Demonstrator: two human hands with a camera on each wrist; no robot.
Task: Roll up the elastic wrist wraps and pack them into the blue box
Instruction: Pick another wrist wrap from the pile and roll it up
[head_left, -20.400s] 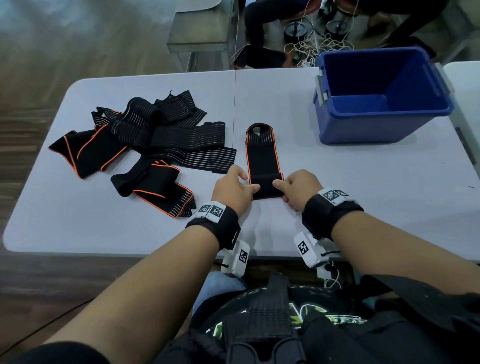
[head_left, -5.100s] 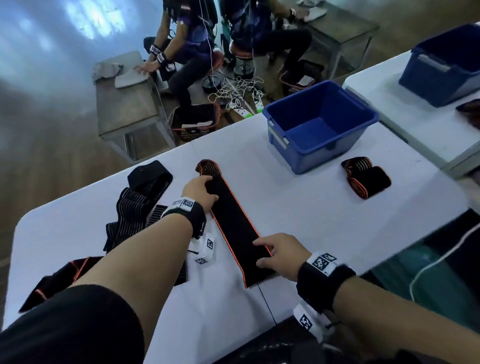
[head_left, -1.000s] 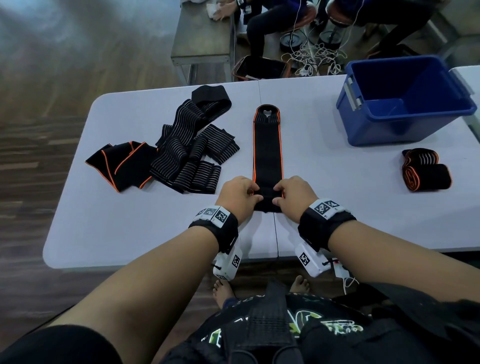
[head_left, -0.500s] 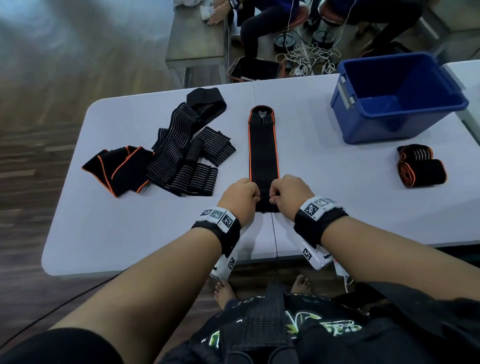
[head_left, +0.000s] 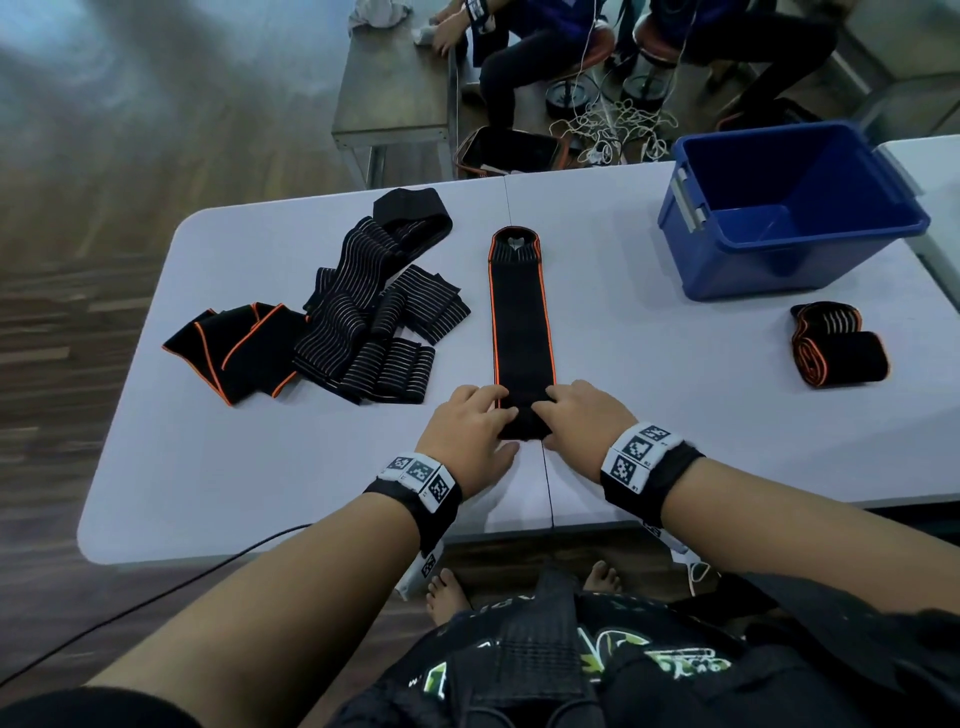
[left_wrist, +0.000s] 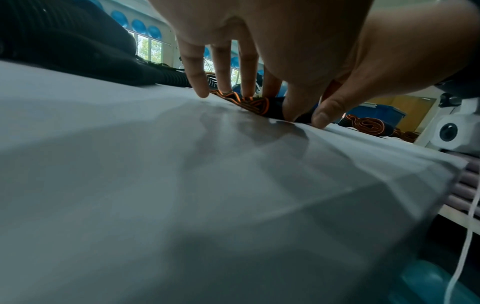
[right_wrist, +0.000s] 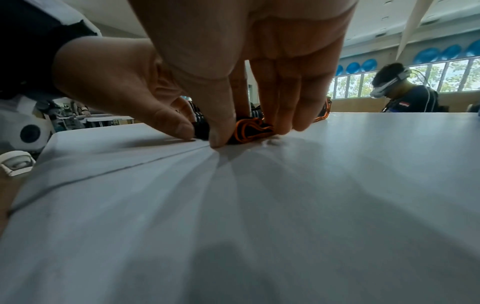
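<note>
A long black wrist wrap with orange edging (head_left: 521, 322) lies stretched out on the white table (head_left: 270, 467), its near end curled into a small roll (right_wrist: 249, 129). My left hand (head_left: 475, 421) grips the roll's left side (left_wrist: 255, 105) between thumb and fingers. My right hand (head_left: 576, 415) pinches its right side. A finished rolled wrap (head_left: 836, 351) rests at the right, in front of the blue box (head_left: 779, 208), whose inside looks bare. A heap of unrolled striped and orange-edged wraps (head_left: 332, 322) lies to the left.
People sit at a bench (head_left: 395, 78) behind the table, with cables (head_left: 613, 124) on the floor. A second white table (head_left: 930, 171) adjoins at the far right. My bare feet (head_left: 447, 592) show under the table's near edge.
Both hands have edged a little farther along the wrap, and the roll at its near end has grown slightly. The rest of the table looks the same.
</note>
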